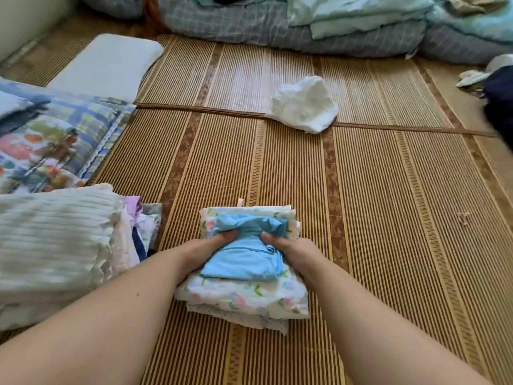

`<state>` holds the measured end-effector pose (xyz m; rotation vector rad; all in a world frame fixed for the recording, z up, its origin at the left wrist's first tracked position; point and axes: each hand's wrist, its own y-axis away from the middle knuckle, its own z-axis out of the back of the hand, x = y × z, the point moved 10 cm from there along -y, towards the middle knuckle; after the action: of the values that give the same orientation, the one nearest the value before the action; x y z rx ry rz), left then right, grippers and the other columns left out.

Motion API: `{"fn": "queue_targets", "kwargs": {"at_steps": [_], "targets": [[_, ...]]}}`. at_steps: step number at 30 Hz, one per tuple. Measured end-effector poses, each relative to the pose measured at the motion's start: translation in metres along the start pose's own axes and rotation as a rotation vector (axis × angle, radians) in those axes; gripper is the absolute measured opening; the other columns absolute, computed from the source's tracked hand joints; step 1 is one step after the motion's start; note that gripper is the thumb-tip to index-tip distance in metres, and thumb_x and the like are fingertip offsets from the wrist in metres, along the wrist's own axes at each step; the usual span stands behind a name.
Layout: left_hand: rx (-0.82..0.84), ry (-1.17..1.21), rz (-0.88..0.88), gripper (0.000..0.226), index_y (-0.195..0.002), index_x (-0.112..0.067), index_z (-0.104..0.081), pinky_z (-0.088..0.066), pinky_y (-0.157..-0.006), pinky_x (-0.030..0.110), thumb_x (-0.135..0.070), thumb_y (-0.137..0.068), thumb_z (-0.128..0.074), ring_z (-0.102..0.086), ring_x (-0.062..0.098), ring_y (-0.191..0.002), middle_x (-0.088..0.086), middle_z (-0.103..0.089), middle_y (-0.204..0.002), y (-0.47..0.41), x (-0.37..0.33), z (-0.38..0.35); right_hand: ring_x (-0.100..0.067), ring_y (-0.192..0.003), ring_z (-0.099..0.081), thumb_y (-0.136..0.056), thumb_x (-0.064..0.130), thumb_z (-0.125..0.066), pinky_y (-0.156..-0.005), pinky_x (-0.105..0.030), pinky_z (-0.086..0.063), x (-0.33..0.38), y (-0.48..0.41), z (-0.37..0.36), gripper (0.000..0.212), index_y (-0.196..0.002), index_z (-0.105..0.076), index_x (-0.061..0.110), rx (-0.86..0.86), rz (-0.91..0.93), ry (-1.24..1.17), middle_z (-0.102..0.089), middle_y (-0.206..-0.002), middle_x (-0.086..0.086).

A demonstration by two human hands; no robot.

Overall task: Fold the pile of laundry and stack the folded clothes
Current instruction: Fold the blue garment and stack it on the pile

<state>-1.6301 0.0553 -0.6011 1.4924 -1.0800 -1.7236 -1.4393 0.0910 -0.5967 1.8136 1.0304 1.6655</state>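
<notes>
A light blue garment (244, 259) lies partly folded on top of a small stack of folded floral clothes (249, 297) on the bamboo mat. My left hand (213, 247) grips the blue cloth at its left side, fingers curled into the fabric. My right hand (288, 250) grips it at the right side the same way. A crumpled white garment (304, 104) lies alone farther out on the mat. A loose pile of mixed clothes (138, 232) sits to the left of the stack, beside a cream ribbed fabric (52, 245).
A patterned pillow (55, 140) and a white pillow (108, 65) lie at the left. Folded blue and checked bedding (305, 26) runs along the far edge. Dark clothing (499, 104) sits at the right edge. Bare bamboo mat (388, 204) stretches to the right of the stack.
</notes>
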Motion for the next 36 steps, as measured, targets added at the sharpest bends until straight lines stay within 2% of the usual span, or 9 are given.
{"fn": "queue_targets", "kwargs": {"at_steps": [5,7,10,13,17,23,27,31,36], "targets": [[0.133,0.249,-0.080,0.094,-0.125,-0.012,-0.060,-0.046,-0.101,0.048,-0.055,-0.046,-0.089,-0.065,0.036,-0.107,0.017,-0.069,-0.115,0.005,0.006,-0.013,-0.030,-0.076,-0.073,-0.071,0.030,-0.082,-0.068,-0.036,-0.058,-0.004,0.002,-0.006,0.049,-0.106,-0.064,0.002,0.045,-0.010,-0.018,-0.075,-0.092,-0.014],[0.190,0.344,-0.097,0.090,-0.124,-0.010,-0.060,-0.053,-0.090,0.044,-0.048,-0.048,-0.091,-0.067,0.036,-0.103,0.019,-0.068,-0.115,0.010,0.010,-0.024,-0.029,-0.076,-0.072,-0.074,0.032,-0.079,-0.067,-0.035,-0.059,-0.009,0.007,-0.007,0.048,-0.108,-0.063,0.002,0.072,-0.016,-0.022,-0.074,-0.094,-0.015],[0.239,0.455,-0.118,0.098,-0.122,-0.007,-0.060,-0.059,-0.076,0.039,-0.039,-0.036,-0.096,-0.069,0.036,-0.097,0.021,-0.068,-0.114,0.020,0.010,-0.044,-0.032,-0.084,-0.071,-0.076,0.033,-0.076,-0.075,-0.039,-0.059,-0.013,0.018,0.000,0.050,-0.113,-0.062,0.002,0.083,-0.015,-0.050,-0.073,-0.102,-0.018],[0.258,0.477,-0.140,0.073,-0.124,-0.005,-0.058,-0.058,-0.079,0.040,-0.035,-0.060,-0.080,-0.069,0.035,-0.097,0.021,-0.068,-0.114,0.038,0.002,-0.069,-0.035,-0.092,-0.070,-0.074,0.033,-0.077,-0.085,-0.044,-0.057,-0.007,0.043,0.021,0.054,-0.115,-0.062,0.002,0.063,0.010,-0.072,-0.072,-0.104,-0.018],[0.327,0.444,-0.131,0.065,-0.125,-0.004,-0.058,-0.057,-0.085,0.044,-0.032,-0.069,-0.074,-0.067,0.037,-0.099,0.023,-0.067,-0.116,0.076,-0.021,-0.124,-0.036,-0.098,-0.069,-0.074,0.031,-0.074,-0.089,-0.044,-0.055,0.008,0.106,0.068,0.054,-0.117,-0.062,0.001,0.005,0.042,-0.145,-0.071,-0.107,-0.019],[0.475,0.284,-0.111,0.059,-0.126,-0.007,-0.057,-0.053,-0.091,0.048,-0.038,-0.077,-0.070,-0.067,0.039,-0.101,0.021,-0.068,-0.113,0.137,-0.077,-0.254,-0.032,-0.097,-0.070,-0.071,0.034,-0.075,-0.087,-0.041,-0.055,0.033,0.222,0.191,0.057,-0.116,-0.064,0.002,-0.199,0.132,-0.200,-0.072,-0.106,-0.017],[0.579,0.329,-0.163,0.050,-0.126,-0.015,-0.056,-0.055,-0.086,0.049,-0.040,-0.083,-0.064,-0.067,0.039,-0.100,0.022,-0.068,-0.114,0.169,-0.116,-0.368,-0.033,-0.105,-0.067,-0.063,0.044,-0.084,-0.099,-0.046,-0.049,0.040,0.287,0.291,0.071,-0.118,-0.064,0.005,-0.278,0.161,-0.194,-0.070,-0.113,-0.017],[0.721,0.407,-0.186,0.084,-0.144,-0.024,-0.038,-0.047,-0.096,0.058,-0.048,-0.072,-0.075,-0.059,0.042,-0.115,0.020,-0.057,-0.132,0.162,-0.131,-0.494,-0.033,-0.105,-0.067,-0.062,0.048,-0.082,-0.094,-0.043,-0.050,0.041,0.336,0.403,0.074,-0.120,-0.063,0.006,-0.347,0.184,-0.167,-0.070,-0.113,-0.016],[0.801,0.379,-0.247,0.080,-0.140,-0.019,-0.045,-0.038,-0.105,0.061,-0.051,-0.073,-0.076,-0.054,0.043,-0.120,0.022,-0.055,-0.134,0.138,-0.144,-0.669,-0.033,-0.101,-0.068,-0.068,0.048,-0.078,-0.082,-0.039,-0.055,0.006,0.365,0.570,0.068,-0.120,-0.063,0.006,-0.354,0.155,-0.214,-0.070,-0.112,-0.017]]}}
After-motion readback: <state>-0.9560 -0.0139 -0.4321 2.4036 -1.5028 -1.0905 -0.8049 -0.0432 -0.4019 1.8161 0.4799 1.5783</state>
